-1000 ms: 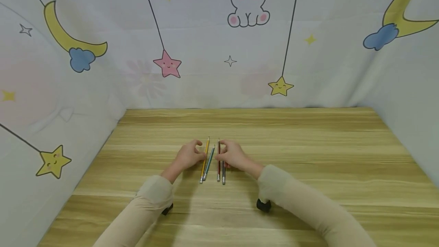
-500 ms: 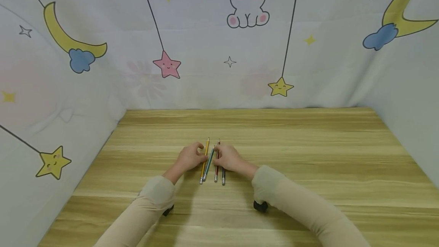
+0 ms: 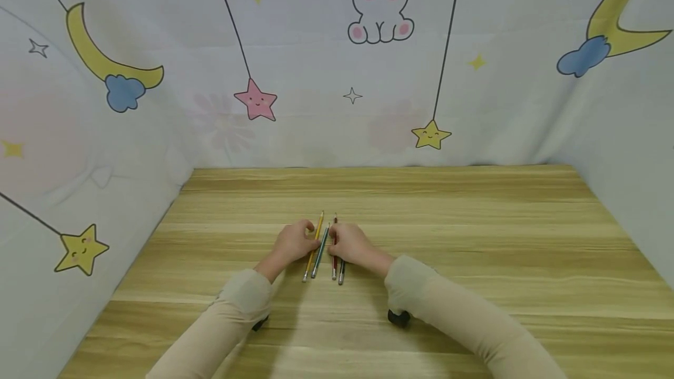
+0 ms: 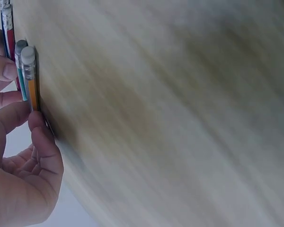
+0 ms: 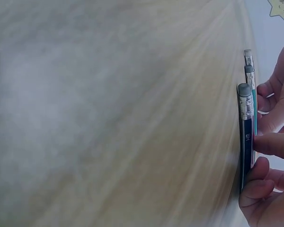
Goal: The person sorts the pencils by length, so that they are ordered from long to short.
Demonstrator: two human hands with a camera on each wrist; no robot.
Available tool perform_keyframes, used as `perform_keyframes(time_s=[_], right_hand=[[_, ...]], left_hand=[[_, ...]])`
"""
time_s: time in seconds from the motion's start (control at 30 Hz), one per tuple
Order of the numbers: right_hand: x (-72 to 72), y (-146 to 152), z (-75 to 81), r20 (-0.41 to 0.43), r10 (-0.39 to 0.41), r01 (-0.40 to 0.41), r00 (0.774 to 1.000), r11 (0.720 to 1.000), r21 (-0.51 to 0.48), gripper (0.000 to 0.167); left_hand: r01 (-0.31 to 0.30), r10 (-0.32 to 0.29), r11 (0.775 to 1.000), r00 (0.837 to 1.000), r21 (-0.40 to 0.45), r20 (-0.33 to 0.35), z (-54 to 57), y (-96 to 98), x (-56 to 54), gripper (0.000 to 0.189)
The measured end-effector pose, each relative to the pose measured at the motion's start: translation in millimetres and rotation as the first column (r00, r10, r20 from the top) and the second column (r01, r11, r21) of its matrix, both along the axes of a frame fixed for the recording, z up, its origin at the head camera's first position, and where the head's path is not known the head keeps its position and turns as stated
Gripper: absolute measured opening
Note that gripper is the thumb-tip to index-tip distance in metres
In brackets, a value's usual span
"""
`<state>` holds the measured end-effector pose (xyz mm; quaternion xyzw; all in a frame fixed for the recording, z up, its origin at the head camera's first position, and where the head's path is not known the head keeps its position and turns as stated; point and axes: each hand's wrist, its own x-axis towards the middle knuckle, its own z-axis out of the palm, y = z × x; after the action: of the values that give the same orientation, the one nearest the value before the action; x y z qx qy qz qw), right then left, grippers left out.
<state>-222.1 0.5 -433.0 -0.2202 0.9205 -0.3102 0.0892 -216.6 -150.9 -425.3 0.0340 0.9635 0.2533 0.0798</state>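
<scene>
Four-sided by my hands, several eraser-tipped pencils lie close together on the wooden table. My left hand (image 3: 292, 243) holds the yellow pencil (image 3: 308, 265) between thumb and fingers; the left wrist view shows its white eraser (image 4: 28, 54). Just right of it lies a teal pencil (image 3: 318, 260), close to the left thumb. On the other side, my right hand (image 3: 354, 243) pinches the red pencil (image 3: 334, 266) and the black pencil (image 3: 341, 274), thumb on the red side and fingers along the black one (image 5: 246, 142). Parts of both are covered by that hand.
The wooden table (image 3: 474, 221) extends around both hands. White cloth (image 3: 316, 63) printed with stars, moons and a rabbit rises at its back and sides. A dark device (image 3: 398, 317) sits under the right wrist.
My right hand has moved slightly left, bringing the red and black pencils closer to the teal one. The yellow pencil has turned a little, its eraser end shifting left. My left hand moved slightly right.
</scene>
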Motion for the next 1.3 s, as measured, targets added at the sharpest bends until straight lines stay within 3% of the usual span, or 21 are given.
perform_keyframes(time_s=[0.6,0.87,1.07,1.3], right_hand=[[4.6,-4,-2.2,-0.035,-0.022,0.023,0.999,0.999,0.03,0.016],[6.9,-4,-4.0,-0.027,-0.064,0.063,0.998,0.997,-0.043,0.017],[7.7,-1,-0.6,-0.002,-0.093,0.092,0.996,0.987,-0.135,0.025],[7.8,10,7.6,0.085,-0.101,0.119,0.991,0.961,-0.249,0.033]], left_hand=[[0.01,-0.01,0.999,1.0,-0.047,0.003,0.4,2.0,0.9,0.035],[0.014,-0.015,0.999,1.0,-0.045,-0.01,-0.3,2.3,2.4,0.037],[-0.002,0.002,1.0,1.0,0.006,-0.021,-0.6,2.4,2.4,0.038],[-0.01,0.015,0.998,0.997,0.066,-0.072,6.7,5.3,3.5,0.038]])
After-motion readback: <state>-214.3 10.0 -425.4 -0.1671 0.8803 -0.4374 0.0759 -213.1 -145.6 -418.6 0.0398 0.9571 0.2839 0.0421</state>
